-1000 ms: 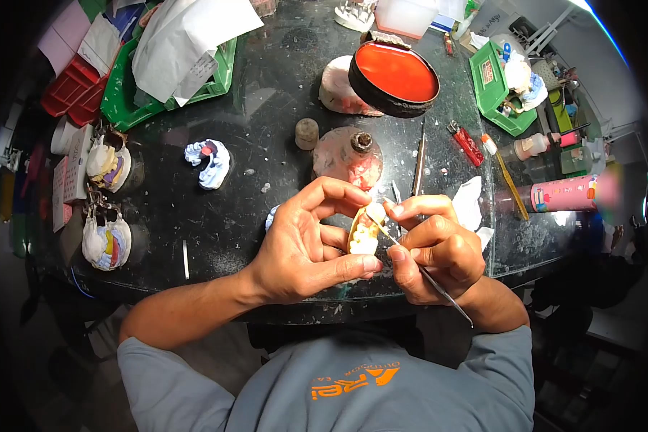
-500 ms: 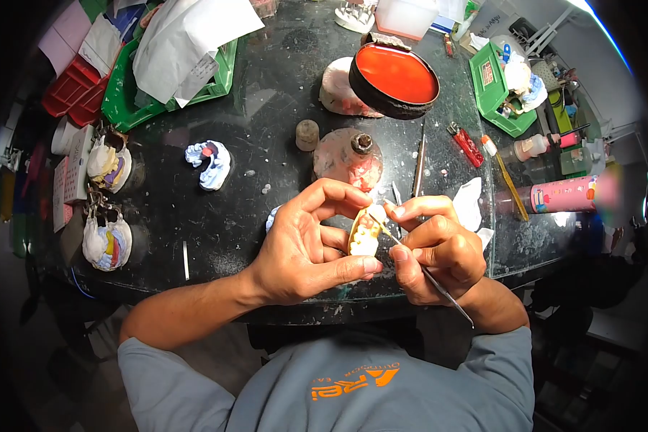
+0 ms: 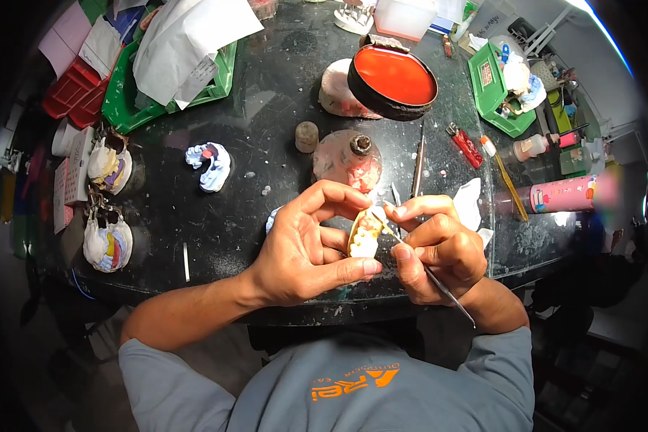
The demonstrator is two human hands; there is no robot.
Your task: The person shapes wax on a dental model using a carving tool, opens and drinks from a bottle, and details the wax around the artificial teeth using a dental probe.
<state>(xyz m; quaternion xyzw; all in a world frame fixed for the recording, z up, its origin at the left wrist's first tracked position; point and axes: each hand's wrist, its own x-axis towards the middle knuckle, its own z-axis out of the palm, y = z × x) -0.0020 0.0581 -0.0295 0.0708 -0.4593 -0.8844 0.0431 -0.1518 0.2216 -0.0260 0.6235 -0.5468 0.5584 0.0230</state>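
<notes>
Between the thumb and fingers of my left hand (image 3: 302, 248) is a pale yellow dental model (image 3: 365, 241) with a row of teeth, brightly lit. My right hand (image 3: 439, 252) pinches a thin metal wax carving tool (image 3: 443, 286) like a pen. One end of the tool reaches the upper right side of the model; whether it touches I cannot tell. Its other end points down toward my body. Just beyond my hands stands a round glass spirit lamp (image 3: 347, 162) with a metal top. Part of a light blue piece (image 3: 271, 218) shows behind my left hand.
A black-rimmed tin of red wax (image 3: 394, 75) leans on a pinkish plaster block (image 3: 336, 86). At left are a blue-white dental model (image 3: 209, 165) and two mounted models (image 3: 108, 241). Further objects include a red-handled tool (image 3: 468, 147), a yellow brush (image 3: 511, 183) and a green bin (image 3: 115, 101).
Both hands stay nearly in place around the model. The tool's working end has shifted very slightly against the upper part of the model.
</notes>
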